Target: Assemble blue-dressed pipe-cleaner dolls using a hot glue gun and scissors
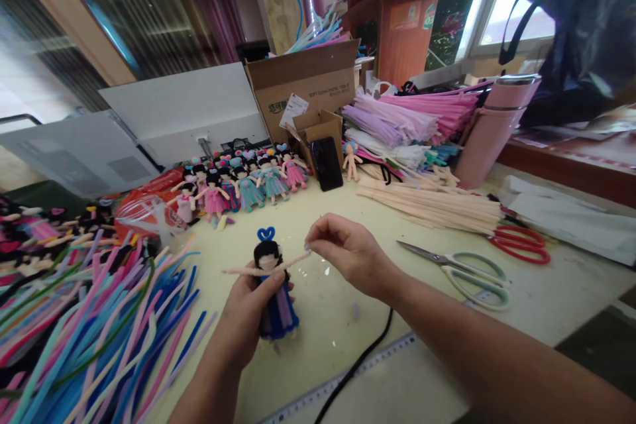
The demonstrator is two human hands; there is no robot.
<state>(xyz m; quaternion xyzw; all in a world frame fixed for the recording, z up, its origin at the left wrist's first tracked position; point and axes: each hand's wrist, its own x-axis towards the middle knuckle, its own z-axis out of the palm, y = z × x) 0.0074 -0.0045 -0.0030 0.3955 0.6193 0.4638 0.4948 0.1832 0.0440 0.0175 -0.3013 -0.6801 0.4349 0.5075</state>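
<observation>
A pipe-cleaner doll [281, 315] with black hair, a blue heart on its head and a blue-and-lilac striped dress is held upright in my left hand [246, 311]. The thumb lies across its chest, and the fingers wrap behind it. Both beige arms of the doll stick out sideways. At the tip of the arm on the right, my right hand [350, 255] is closed in a pinch. A tiny pale lilac bit shows at those fingertips, too small to name. On the table [318, 358] below lies a small lilac scrap [355, 311].
Green-handled scissors [474, 271] and red-handled scissors [519, 244] lie at right. A ruler [342, 381] and black cord [355, 371] cross the front. Loose pipe cleaners [114, 324] cover the left. Behind stand finished dolls [248, 189], a phone [326, 163] and a pink bottle [491, 132].
</observation>
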